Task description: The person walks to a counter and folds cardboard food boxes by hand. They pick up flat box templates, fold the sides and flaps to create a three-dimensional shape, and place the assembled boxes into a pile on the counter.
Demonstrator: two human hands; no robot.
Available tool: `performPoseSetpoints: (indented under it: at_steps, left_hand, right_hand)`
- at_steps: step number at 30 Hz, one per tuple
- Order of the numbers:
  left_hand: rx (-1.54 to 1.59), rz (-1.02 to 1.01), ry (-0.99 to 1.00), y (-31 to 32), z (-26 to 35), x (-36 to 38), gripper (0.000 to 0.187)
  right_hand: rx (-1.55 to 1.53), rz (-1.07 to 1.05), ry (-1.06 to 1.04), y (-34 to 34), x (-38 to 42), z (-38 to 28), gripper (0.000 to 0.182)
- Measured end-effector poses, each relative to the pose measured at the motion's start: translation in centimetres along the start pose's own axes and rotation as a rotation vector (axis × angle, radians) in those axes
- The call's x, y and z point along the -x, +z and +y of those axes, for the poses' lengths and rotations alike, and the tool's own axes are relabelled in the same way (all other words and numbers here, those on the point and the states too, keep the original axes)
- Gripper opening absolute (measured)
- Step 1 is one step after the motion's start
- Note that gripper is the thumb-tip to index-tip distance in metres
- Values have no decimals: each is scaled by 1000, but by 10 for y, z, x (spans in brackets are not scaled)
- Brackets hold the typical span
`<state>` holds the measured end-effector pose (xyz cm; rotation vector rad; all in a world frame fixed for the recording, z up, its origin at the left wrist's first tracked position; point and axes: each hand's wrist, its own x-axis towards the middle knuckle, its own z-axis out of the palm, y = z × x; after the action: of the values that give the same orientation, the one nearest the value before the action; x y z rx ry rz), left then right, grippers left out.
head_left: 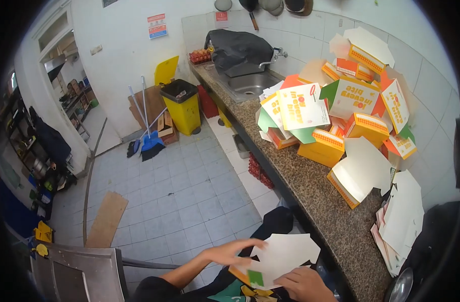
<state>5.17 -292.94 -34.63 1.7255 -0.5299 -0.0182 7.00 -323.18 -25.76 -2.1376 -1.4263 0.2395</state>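
A partly folded cardboard food box (283,256) rests at my lap, its white inside facing up and a strip of orange wall with a green patch at the left. My left hand (230,252) is at the box's left side, fingers stretched out and thumb apart, near the orange wall. At the lower right edge, my right hand (305,283) has its fingers bent over the cardboard and grips it. The underside of the box is hidden.
A heap of folded orange and white boxes (320,148) covers part of the granite counter (318,186) on my right. Flat white cardboard sheets (401,221) lie nearer me. Beyond are a sink (250,88), a yellow bin (182,110) and a blue broom (152,143).
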Motion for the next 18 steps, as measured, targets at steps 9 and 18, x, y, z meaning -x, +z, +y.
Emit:
performPoseSetpoints:
  at_steps: [9,18]
  left_hand:
    - [447,-548,58,8,40,20,46]
    - [394,-591,-607,34,53,16,27]
  right_hand:
    - [-49,-338,45,-4,-4,8,13]
    - [257,-318,-38,-6,-45,-25,11]
